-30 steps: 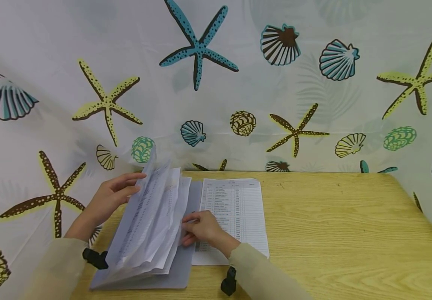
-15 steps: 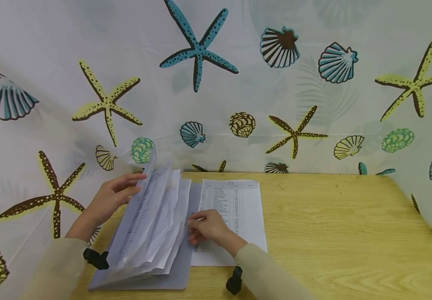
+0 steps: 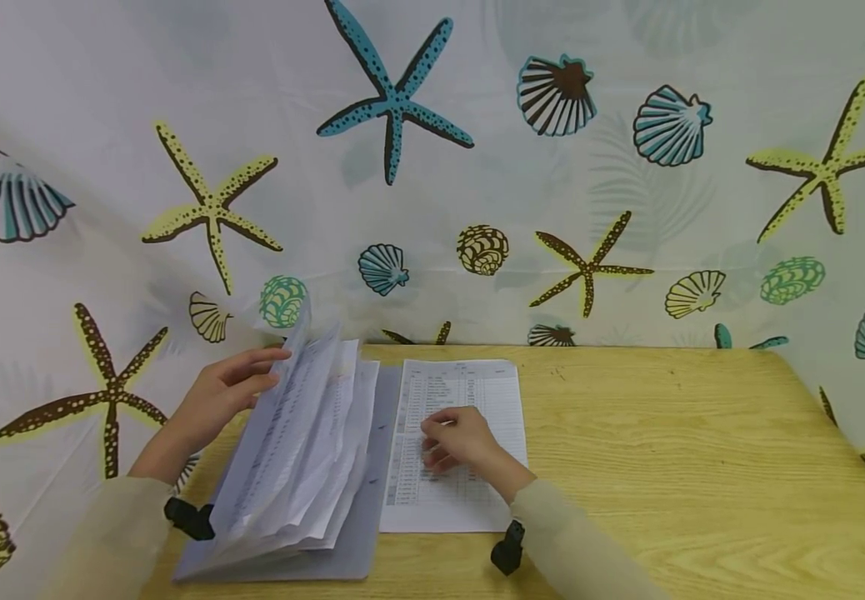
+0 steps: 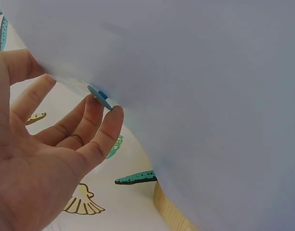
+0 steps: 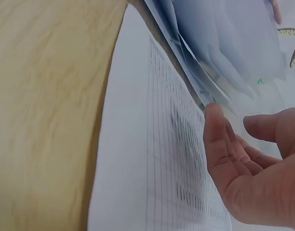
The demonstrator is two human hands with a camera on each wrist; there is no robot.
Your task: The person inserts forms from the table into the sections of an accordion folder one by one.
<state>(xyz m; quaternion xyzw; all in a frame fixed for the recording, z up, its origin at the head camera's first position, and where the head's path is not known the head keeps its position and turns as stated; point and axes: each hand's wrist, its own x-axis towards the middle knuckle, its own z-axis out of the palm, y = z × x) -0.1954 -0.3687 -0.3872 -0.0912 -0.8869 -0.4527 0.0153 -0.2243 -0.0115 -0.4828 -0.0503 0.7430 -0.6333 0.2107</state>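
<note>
A pale blue-grey folder (image 3: 350, 567) lies at the left of the table, its cover and several printed sheets (image 3: 327, 450) raised in a fan. My left hand (image 3: 226, 387) holds the raised cover by its outer edge. In the left wrist view, fingertips of that hand touch a round blue button (image 4: 99, 97) on the cover. To the folder's right lies a stack of printed table sheets (image 3: 503, 433), flat on the wood. Over it hovers my right hand (image 3: 462, 442), fingers loosely bent, thumb apart, nothing held. The right wrist view shows its palm (image 5: 263, 192) beside the printed columns.
The wooden table (image 3: 665, 467) extends far to the right. A white curtain (image 3: 432, 200) with starfish and shell prints hangs behind it and along both sides. A small black device (image 3: 507, 550) is strapped at the right wrist, another (image 3: 191, 518) at the left.
My right hand has drawn away from the folder's loose sheets, moving right over the flat printed stack. The left hand keeps the cover raised in the same place.
</note>
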